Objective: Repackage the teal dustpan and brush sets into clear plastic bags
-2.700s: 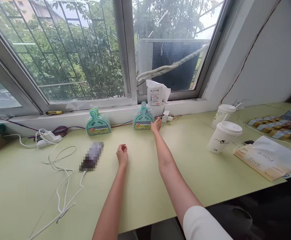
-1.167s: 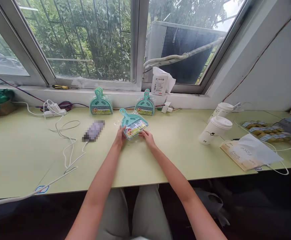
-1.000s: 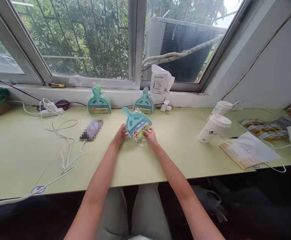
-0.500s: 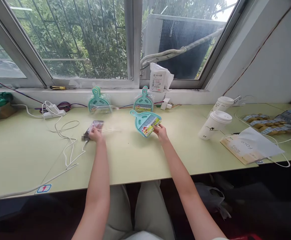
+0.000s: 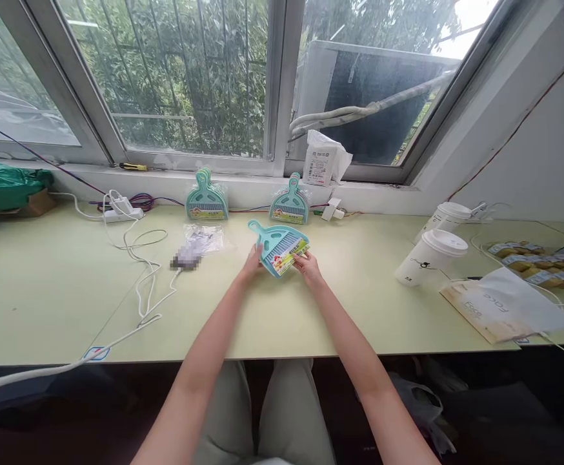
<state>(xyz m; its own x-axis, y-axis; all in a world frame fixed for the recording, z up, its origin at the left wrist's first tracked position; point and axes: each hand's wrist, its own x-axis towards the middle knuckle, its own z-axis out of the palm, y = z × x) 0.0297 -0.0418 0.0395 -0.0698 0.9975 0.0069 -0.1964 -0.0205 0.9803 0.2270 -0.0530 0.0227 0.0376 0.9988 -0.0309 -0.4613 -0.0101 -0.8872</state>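
A teal dustpan-and-brush set (image 5: 276, 242) with a yellow-green label is held tilted above the table, its handle pointing up and to the left. My left hand (image 5: 251, 261) is closed on its left edge, just below the handle. Fingers of my right hand (image 5: 307, 266) pinch the lower right corner by the label. Behind it, a stack of similar dustpan sets (image 5: 290, 205) leans against the wall under the window. Another such stack (image 5: 207, 201) stands to its left. A clear plastic bag (image 5: 209, 239) lies flat left of my left hand, beside a phone (image 5: 186, 257) on a white cable.
Two white paper cups (image 5: 430, 257) with lids stand at right, near a tissue pack (image 5: 497, 303) and packaged yellow-brown items (image 5: 543, 261). White cables (image 5: 149, 284) and a power strip (image 5: 122, 210) are at left. A green bag (image 5: 8, 181) sits far left, a screwdriver (image 5: 134, 166) on the sill.
My left hand has left the phone area and moved right to grip the dustpan set. The clear bag now lies by the phone. My right hand keeps its hold; the view has shifted.
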